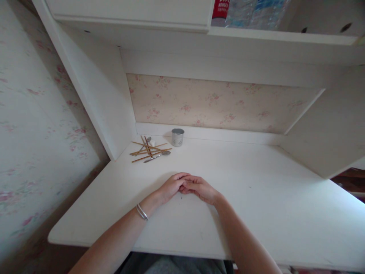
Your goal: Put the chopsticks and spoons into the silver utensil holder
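My left hand [170, 187] and my right hand [201, 189] rest together on the white desk [256, 190], fingertips touching, fingers curled loosely, nothing visible in them. A thin bangle sits on my left wrist. At the far left of the desk lies a loose pile of wooden chopsticks [148, 150] with two metal spoons [157, 155] among them. A small perforated metal cup [177, 137] stands upright just right of the pile, against the back ledge. Both hands are well short of these things.
A white side panel [105, 95] walls the desk on the left, another on the right [327, 133]. Floral wallpaper backs the nook. Above, a shelf holds water bottles [256, 13] and a red pack [220, 9].
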Motion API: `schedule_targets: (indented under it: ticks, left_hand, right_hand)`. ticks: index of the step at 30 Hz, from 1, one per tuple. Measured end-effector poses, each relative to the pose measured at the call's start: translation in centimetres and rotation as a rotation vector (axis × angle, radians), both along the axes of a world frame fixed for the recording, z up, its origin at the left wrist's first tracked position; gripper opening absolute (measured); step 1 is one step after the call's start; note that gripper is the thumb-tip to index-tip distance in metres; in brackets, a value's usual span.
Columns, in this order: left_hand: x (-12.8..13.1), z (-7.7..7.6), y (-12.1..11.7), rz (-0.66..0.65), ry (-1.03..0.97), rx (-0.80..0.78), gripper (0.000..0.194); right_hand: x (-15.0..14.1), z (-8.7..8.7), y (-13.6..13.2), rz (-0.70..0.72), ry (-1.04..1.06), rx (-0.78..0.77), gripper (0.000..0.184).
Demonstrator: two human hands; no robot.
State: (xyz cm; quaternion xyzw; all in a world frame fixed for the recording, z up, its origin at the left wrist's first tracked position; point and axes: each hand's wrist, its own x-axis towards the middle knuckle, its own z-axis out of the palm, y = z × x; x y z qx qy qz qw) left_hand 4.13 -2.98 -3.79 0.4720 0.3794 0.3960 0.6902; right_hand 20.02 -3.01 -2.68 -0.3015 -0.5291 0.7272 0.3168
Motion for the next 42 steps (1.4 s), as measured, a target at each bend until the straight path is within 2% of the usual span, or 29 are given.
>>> schedule_targets:
  ticks: [26,42]
  left_hand:
    - [-0.10,-0.33,0.12,-0.002,0.011,0.013,0.037]
    - [-0.12,0.07,-0.04,-0.003,0.022,0.005,0.039]
  right_hand:
    - [0.02,-0.13,0.05,0.010,0.013,-0.001,0.031]
    - [0.02,-0.05,0.00,0.010,0.004,-0.005,0.033]
